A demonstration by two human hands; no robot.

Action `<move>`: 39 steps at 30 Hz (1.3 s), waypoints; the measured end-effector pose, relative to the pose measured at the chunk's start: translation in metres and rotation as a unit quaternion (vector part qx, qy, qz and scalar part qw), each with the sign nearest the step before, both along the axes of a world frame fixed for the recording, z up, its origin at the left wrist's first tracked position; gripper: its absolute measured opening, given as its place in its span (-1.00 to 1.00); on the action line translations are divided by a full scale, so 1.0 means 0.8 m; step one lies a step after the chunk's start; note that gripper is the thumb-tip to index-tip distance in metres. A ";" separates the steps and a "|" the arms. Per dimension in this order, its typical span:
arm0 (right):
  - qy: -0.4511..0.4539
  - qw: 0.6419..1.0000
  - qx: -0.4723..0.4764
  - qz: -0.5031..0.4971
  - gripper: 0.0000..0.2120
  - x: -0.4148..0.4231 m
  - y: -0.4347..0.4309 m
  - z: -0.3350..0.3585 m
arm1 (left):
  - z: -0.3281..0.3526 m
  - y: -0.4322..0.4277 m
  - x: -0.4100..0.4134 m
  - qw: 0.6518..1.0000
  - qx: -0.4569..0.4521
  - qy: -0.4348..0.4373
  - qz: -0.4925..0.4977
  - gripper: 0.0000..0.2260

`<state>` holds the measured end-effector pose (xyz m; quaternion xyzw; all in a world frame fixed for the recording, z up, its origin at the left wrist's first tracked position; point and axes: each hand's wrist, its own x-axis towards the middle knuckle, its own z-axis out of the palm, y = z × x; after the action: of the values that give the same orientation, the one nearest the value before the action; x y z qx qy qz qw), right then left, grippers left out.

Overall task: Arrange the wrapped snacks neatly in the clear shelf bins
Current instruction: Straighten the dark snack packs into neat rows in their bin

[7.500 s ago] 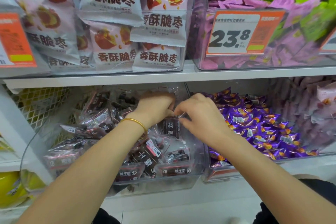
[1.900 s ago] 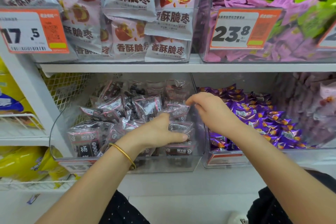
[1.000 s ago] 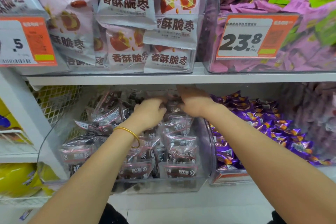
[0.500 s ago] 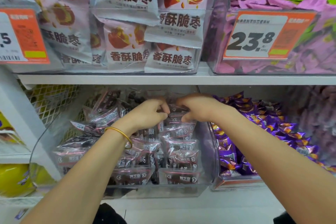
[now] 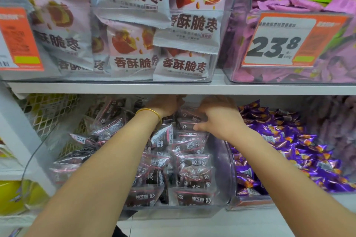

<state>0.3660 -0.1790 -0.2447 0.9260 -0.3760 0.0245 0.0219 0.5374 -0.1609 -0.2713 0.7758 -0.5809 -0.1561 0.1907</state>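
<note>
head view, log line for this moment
left hand: back of clear bin, grip hidden | right hand: holding dark snack packs

Single head-worn wide-angle view, looking forward and slightly downward at close range into the clear bin [image 5: 173,212] on the lower level, with the shelf board [image 5: 115,87] crossing the frame just above centre.

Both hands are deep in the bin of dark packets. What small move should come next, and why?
Probably seat the rearmost dark packets flat, in line with the right row. The left hand and right hand both reach the back of the clear bin, under the shelf, and the packets nearer the front on that side already lie in an even row.
</note>
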 end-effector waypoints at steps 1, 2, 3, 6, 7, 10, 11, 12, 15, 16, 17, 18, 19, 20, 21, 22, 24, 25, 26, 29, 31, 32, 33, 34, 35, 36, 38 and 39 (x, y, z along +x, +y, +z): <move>-0.019 1.000 0.008 -0.015 -0.60 0.000 0.001 0.000 | 0.000 -0.002 -0.002 1.000 0.008 0.005 -0.005 -0.77; -0.034 0.999 0.024 -0.023 -0.63 -0.001 0.002 0.000 | -0.001 -0.005 -0.002 1.000 0.013 0.012 -0.011 -0.80; -0.040 0.998 0.041 -0.023 -0.68 0.000 0.002 0.001 | -0.001 -0.007 -0.002 1.000 0.014 0.019 -0.016 -0.84; -0.023 0.998 0.058 -0.017 -0.69 0.002 0.002 0.004 | -0.002 -0.008 0.003 0.998 -0.006 0.058 -0.022 -0.82; -0.018 0.998 0.054 -0.019 -0.67 0.003 0.001 0.004 | -0.001 -0.007 0.002 0.997 -0.017 0.072 -0.027 -0.83; 0.000 0.999 0.029 -0.021 -0.67 0.008 -0.001 0.006 | -0.003 -0.002 -0.001 0.996 -0.058 0.062 -0.021 -0.87; 0.006 1.000 0.018 -0.019 -0.68 0.010 -0.001 0.006 | -0.003 0.000 -0.003 0.995 -0.076 0.061 -0.012 -0.84; 0.008 1.000 0.008 -0.017 -0.70 0.012 -0.002 0.006 | -0.002 0.002 -0.004 0.993 -0.095 0.069 0.000 -0.82; 0.000 0.999 -0.032 -0.004 -0.75 0.019 -0.005 0.006 | -0.001 0.006 -0.008 0.983 -0.158 0.078 0.042 -0.78; 0.004 0.999 -0.042 0.006 -0.77 0.021 -0.006 0.005 | -0.002 0.006 -0.009 0.981 -0.170 0.075 0.053 -0.75; 0.015 0.999 -0.048 0.016 -0.78 0.024 -0.008 0.004 | -0.001 0.007 -0.011 0.980 -0.178 0.070 0.055 -0.71; 0.034 0.998 -0.051 0.026 -0.78 0.027 -0.010 0.002 | -0.001 0.008 -0.013 0.981 -0.172 0.073 0.051 -0.70; 0.056 0.996 -0.055 0.032 -0.79 0.030 -0.012 -0.001 | 0.001 0.009 -0.012 0.983 -0.156 0.083 0.041 -0.72; 0.077 0.994 -0.061 0.037 -0.79 0.032 -0.015 -0.003 | 0.003 0.011 -0.009 0.986 -0.129 0.101 0.032 -0.76; 0.090 0.993 -0.069 0.040 -0.78 0.033 -0.016 -0.004 | 0.008 0.014 -0.005 0.988 -0.100 0.116 0.026 -0.78; 0.100 0.991 -0.076 0.042 -0.76 0.034 -0.018 -0.005 | 0.014 0.018 0.003 0.989 -0.080 0.118 0.028 -0.78; 0.100 0.991 -0.079 0.035 -0.72 0.032 -0.018 -0.006 | 0.023 0.029 0.018 0.993 -0.065 0.081 0.053 -0.83; 0.083 0.993 -0.083 0.030 -0.72 0.032 -0.016 -0.004 | 0.027 0.036 0.024 0.995 -0.065 0.036 0.062 -0.86; 0.061 0.993 -0.094 0.025 -0.75 0.031 -0.014 -0.006 | 0.029 0.044 0.028 0.996 -0.063 -0.013 0.058 -0.86; -0.048 0.985 -0.165 0.017 -0.87 0.033 0.000 -0.005 | 0.035 0.070 0.021 0.994 0.065 -0.085 -0.011 -0.79; -0.115 0.987 -0.097 0.063 -0.80 0.037 0.012 -0.005 | 0.034 0.086 0.016 0.988 0.116 -0.090 -0.046 -0.75; -0.134 0.986 -0.016 0.093 -0.74 0.040 0.017 -0.004 | 0.034 0.093 0.016 0.989 0.109 -0.086 -0.055 -0.73; -0.126 0.983 0.071 0.113 -0.70 0.043 0.021 -0.004 | 0.036 0.101 0.016 0.990 0.102 -0.079 -0.060 -0.73; -0.101 0.978 0.136 0.122 -0.67 0.046 0.021 -0.006 | 0.038 0.108 0.018 0.990 0.106 -0.068 -0.066 -0.73; -0.077 0.975 0.169 0.119 -0.65 0.049 0.021 -0.008 | 0.040 0.116 0.021 0.989 0.119 -0.056 -0.072 -0.74; -0.060 0.976 0.181 0.109 -0.64 0.051 0.017 -0.013 | 0.041 0.123 0.023 0.987 0.131 -0.045 -0.078 -0.73; -0.064 0.977 0.188 0.084 -0.63 0.053 0.014 -0.017 | 0.044 0.140 0.027 0.984 0.149 -0.029 -0.092 -0.68; -0.079 0.975 0.194 0.079 -0.63 0.054 0.015 -0.017 | 0.045 0.148 0.030 0.983 0.153 -0.023 -0.100 -0.69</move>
<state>0.4094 -0.1671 -0.2581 0.9346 -0.2998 0.0259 -0.1899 0.5611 -0.0429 -0.2353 0.7373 -0.6289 -0.2435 0.0396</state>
